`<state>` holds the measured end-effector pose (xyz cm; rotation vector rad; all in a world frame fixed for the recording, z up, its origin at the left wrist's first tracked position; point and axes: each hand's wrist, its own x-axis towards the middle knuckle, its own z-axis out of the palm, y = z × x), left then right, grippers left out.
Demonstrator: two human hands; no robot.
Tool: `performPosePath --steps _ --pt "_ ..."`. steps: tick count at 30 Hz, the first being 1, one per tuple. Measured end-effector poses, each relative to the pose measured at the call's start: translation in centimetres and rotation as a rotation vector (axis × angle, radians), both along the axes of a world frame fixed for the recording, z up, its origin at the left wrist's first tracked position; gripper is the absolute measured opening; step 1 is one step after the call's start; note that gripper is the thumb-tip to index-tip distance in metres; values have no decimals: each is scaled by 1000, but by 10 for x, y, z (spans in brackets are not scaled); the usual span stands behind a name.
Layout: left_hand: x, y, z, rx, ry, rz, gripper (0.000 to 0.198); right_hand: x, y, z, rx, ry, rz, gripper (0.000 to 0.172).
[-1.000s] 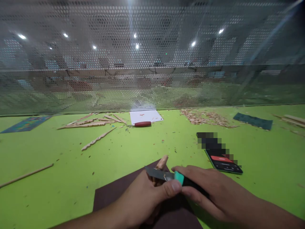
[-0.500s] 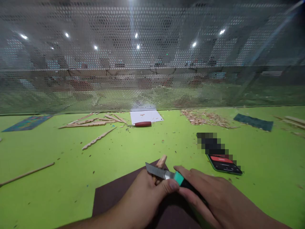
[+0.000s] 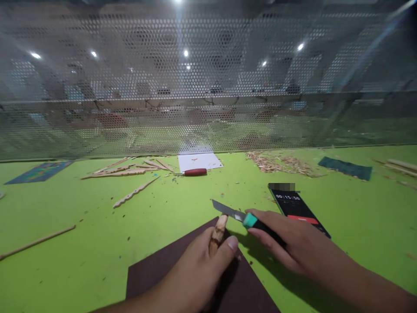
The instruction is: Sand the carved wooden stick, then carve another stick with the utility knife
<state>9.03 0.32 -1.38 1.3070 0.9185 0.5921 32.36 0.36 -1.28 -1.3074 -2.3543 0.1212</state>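
Observation:
My left hand point(image 3: 202, 265) is closed round a short carved wooden piece point(image 3: 219, 232), whose pale tip sticks up between thumb and forefinger. My right hand point(image 3: 293, 241) grips a utility knife point(image 3: 250, 220) with a black and teal handle. The blade points left and sits just above and beyond the wood's tip. Beneath my left hand a dark brown sheet point(image 3: 156, 267) lies on the green table point(image 3: 81, 278). The lower part of the wooden piece is hidden in my palm.
A phone point(image 3: 301, 211) lies beyond my right hand. Farther back are a red-handled tool point(image 3: 195, 172), white paper point(image 3: 211, 161), wood shavings point(image 3: 280, 164), a dark green strip point(image 3: 345, 168) and carved sticks point(image 3: 135, 192). A perforated screen point(image 3: 208, 87) stands behind. A thin rod point(image 3: 39, 241) lies left.
The knife and my right hand have moved up and away from my left thumb, so the blade is now clear of the left hand. More of the wooden piece and the phone shows.

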Motion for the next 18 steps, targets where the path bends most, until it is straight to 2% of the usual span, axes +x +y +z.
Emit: performPosePath --steps 3,6,10,13,18 --pt "-2 -1 -7 -115 -1 -24 66 2 3 5 -111 24 73 34" --pt "-1 0 -17 -162 -60 -34 72 0 0 9 -194 50 131 32" --pt "2 -1 -25 -115 -249 81 78 -3 -5 13 -313 78 201 26" --pt "3 -3 -26 -119 -343 82 81 -3 -6 15 -350 82 219 25" --pt "5 -4 -19 -128 -325 94 76 -4 -7 14 -320 98 210 27"
